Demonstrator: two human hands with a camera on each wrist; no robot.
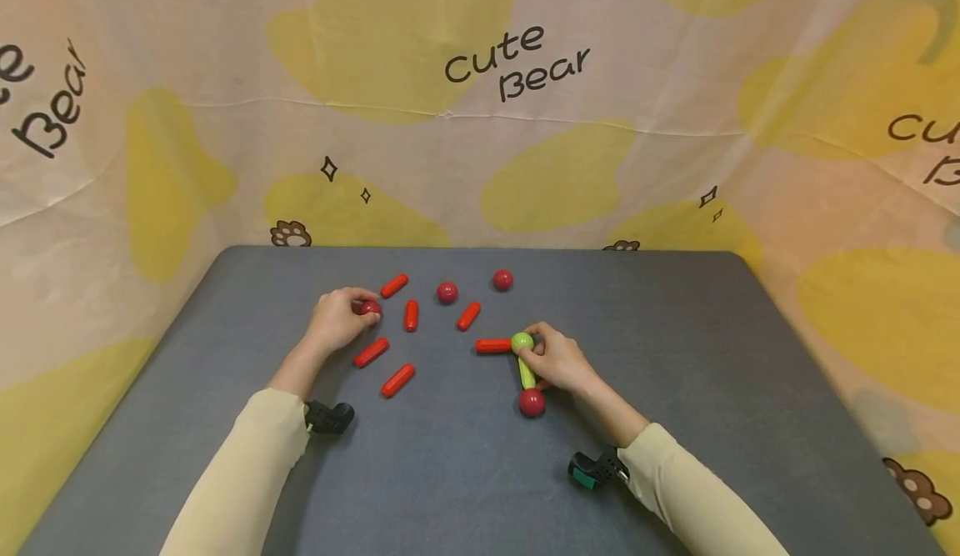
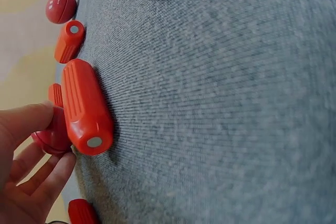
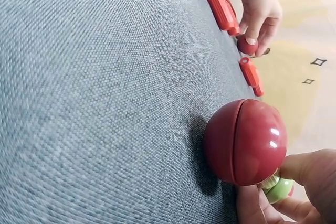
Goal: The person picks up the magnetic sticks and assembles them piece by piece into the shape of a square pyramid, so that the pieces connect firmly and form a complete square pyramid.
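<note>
At the left, my left hand [image 1: 337, 321] pinches a dark red ball [image 1: 371, 308] between thumb and fingers. The same ball [image 2: 54, 134] shows beyond an orange-red rod in the left wrist view. My right hand [image 1: 558, 360] grips a green ball [image 1: 522, 342] between thumb and fingers. Joined to that ball are a red rod [image 1: 493, 346] pointing left and a yellow-green rod [image 1: 527, 373] pointing toward me. A second dark red ball [image 1: 532, 403] caps the near end of the yellow-green rod. Close up in the right wrist view, this red ball [image 3: 245, 142] hides most of that rod.
Several loose red rods, such as one near the middle [image 1: 398, 380] and one farther back [image 1: 393, 286], lie around the left hand. Two dark red balls, one left [image 1: 447, 293] and one right [image 1: 503, 280], sit toward the back of the grey table [image 1: 450, 473]. A printed cloth [image 1: 420, 147] hangs behind.
</note>
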